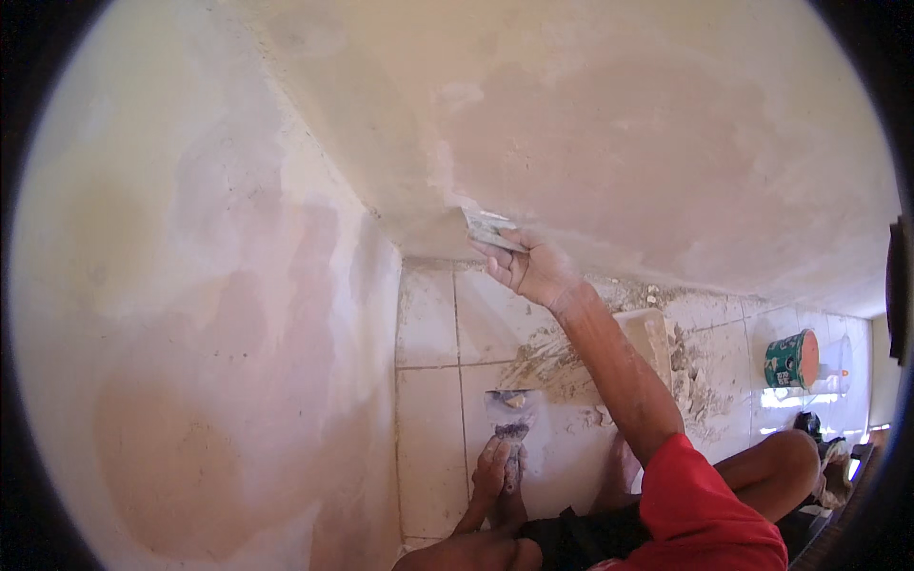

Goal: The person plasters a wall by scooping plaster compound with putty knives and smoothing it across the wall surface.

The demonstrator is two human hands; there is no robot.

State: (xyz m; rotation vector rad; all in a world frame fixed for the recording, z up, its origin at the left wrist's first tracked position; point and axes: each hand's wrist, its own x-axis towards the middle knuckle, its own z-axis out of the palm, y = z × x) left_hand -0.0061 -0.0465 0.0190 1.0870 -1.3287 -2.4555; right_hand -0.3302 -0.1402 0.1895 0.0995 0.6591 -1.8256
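My right hand [541, 272] grips a putty knife [493, 228] and holds its blade against the lower part of the facing wall [609, 143], close to the corner. Pinkish, darker patches spread over that wall above the blade. Lower down, my left hand [490, 468] is closed around the handle of a second, wider putty knife [512, 409]. A small lump of pale filler sits on its blade, with dark smears near the handle. Fingers of the left hand partly hide that handle.
White floor tiles [428, 400] carry scraped crumbs and smears. A pale block-shaped object [647, 335] stands partly behind my right forearm. Farther right is a green bucket [785, 362] with an orange-red end. The left wall [219, 333] meets the facing wall at a corner. My bent knee [785, 466] is at right.
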